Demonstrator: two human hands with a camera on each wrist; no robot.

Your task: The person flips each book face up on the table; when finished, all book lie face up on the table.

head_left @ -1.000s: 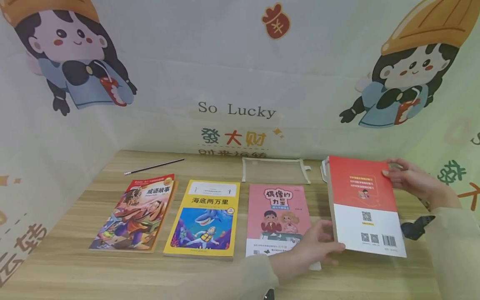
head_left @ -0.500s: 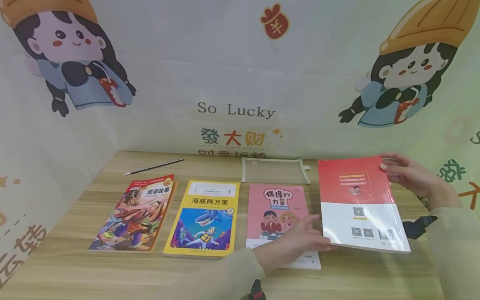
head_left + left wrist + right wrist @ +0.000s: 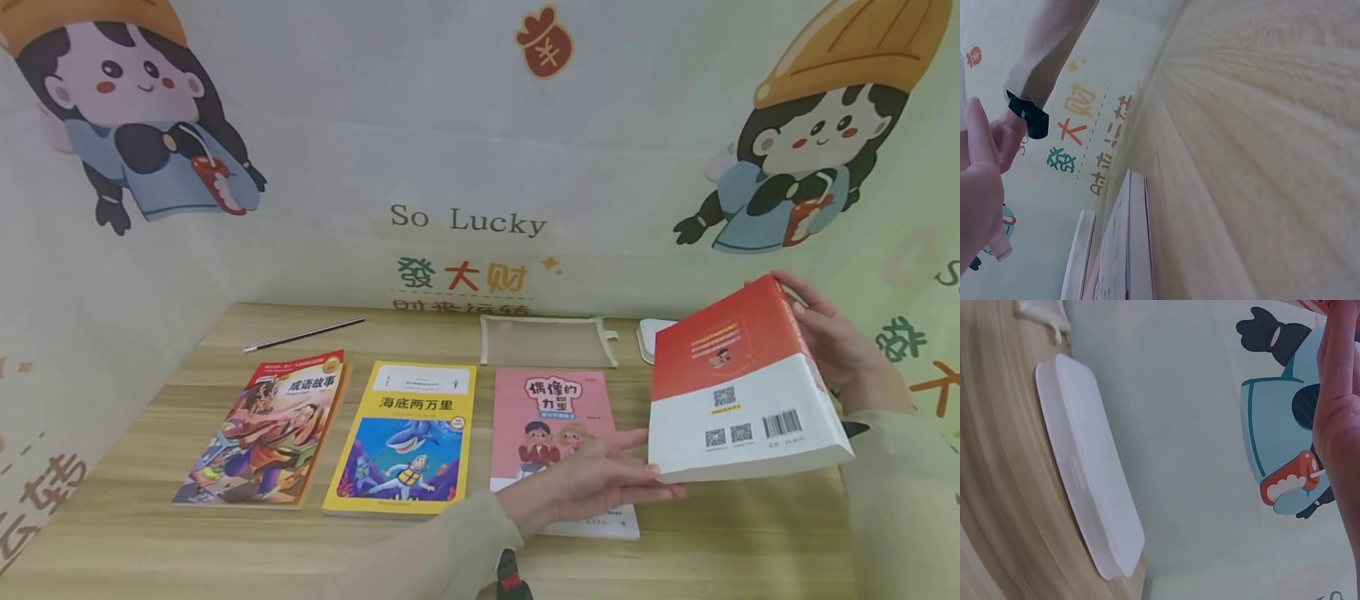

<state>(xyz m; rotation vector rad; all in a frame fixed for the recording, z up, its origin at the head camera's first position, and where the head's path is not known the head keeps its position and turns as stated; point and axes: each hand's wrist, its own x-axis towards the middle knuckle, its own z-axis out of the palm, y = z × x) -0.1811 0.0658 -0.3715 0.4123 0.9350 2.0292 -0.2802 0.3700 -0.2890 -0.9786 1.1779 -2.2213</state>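
In the head view, a thick red-and-white book (image 3: 727,392) is raised and tilted above the right part of the table, its back cover with barcode facing me. My right hand (image 3: 843,354) grips its upper right side along the spine, fingers partly hidden behind it. At the lower left corner, my left hand (image 3: 581,483) pinches the book, fingers reaching under the bottom edge. That forearm and hand pass over a pink book (image 3: 551,425) lying on the table. The right wrist view shows my right hand (image 3: 1341,419) at its edge.
A yellow book (image 3: 405,433) and a colourful red-topped book (image 3: 270,429) lie to the left. Behind them is a black pencil (image 3: 303,336). A mesh pouch (image 3: 547,340) lies near the back wall, beside a white case (image 3: 1094,469) partly covered by the raised book.
The red-and-white book has turned and tilted, so its spine and bottom edge now show. My right hand has shifted with its top corner; the left stays at the lower left corner.
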